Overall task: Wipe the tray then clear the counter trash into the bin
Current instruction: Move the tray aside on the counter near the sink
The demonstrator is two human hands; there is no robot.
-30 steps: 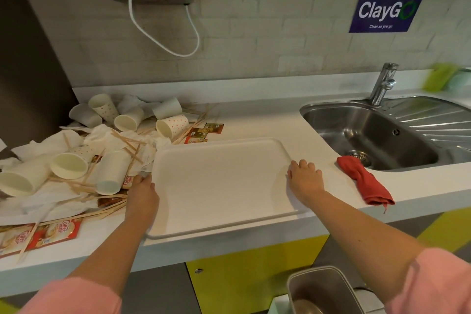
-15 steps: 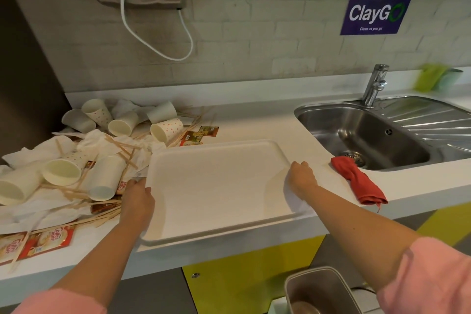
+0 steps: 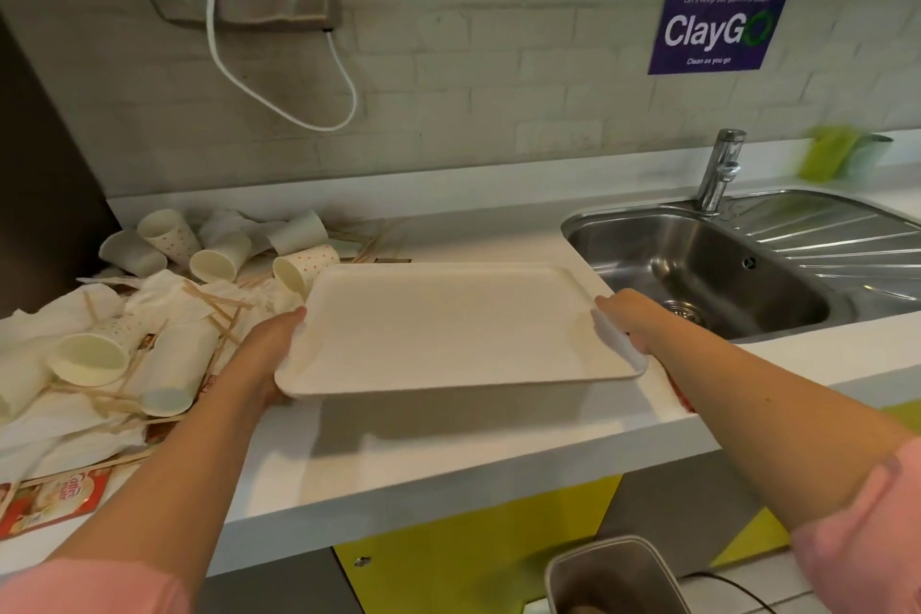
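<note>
Tray (image 3: 448, 329) held betw. both hands, cup pile (image 3: 164, 294) just left, sink (image 3: 697, 274) right.

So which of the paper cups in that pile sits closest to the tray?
The dotted paper cup lying on its side, mouth toward the camera, right at the tray's far-left corner. The other cups lie farther left.

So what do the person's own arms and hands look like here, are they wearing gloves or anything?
No gloves: the left hand and right hand are both bare, with no ring, watch or bracelet that shows. The forearms are bare too. Pink sleeves end near the elbows, one at each lower corner of the view; they look plain, with no print. The fingers are mostly hidden, so the nails cannot be judged.
</note>
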